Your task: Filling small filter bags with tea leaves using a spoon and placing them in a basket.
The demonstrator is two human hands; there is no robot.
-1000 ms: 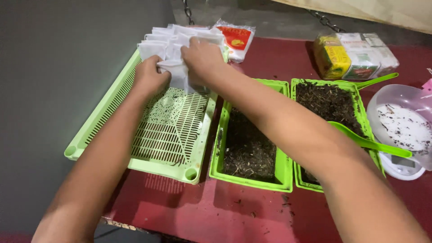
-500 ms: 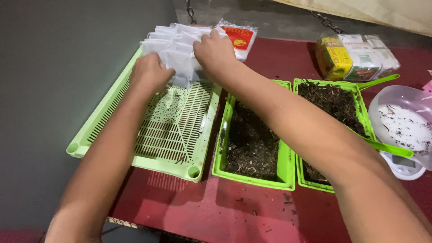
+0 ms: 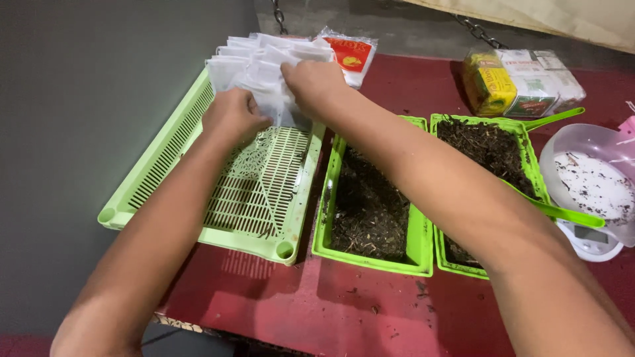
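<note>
Two bare hands on a stack of white paper sachets (image 3: pixel 254 63) at the far end of a pale green slotted plastic tray (image 3: pixel 198 178), left hand (image 3: pixel 233 116) pinching one sachet's edge, right hand (image 3: pixel 316 82) pressing fingers onto the stack, grip unclear, bright green tub of dark dried leaves (image 3: pixel 370 198) just right.

Both forearms are bare to the frame's edge, with no sleeves, gloves, rings or watch

Head-worn view, steeply downward, close.

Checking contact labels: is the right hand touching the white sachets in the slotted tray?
Touching. Head view shows the right hand pressed on the white sachets, no gap.
</note>
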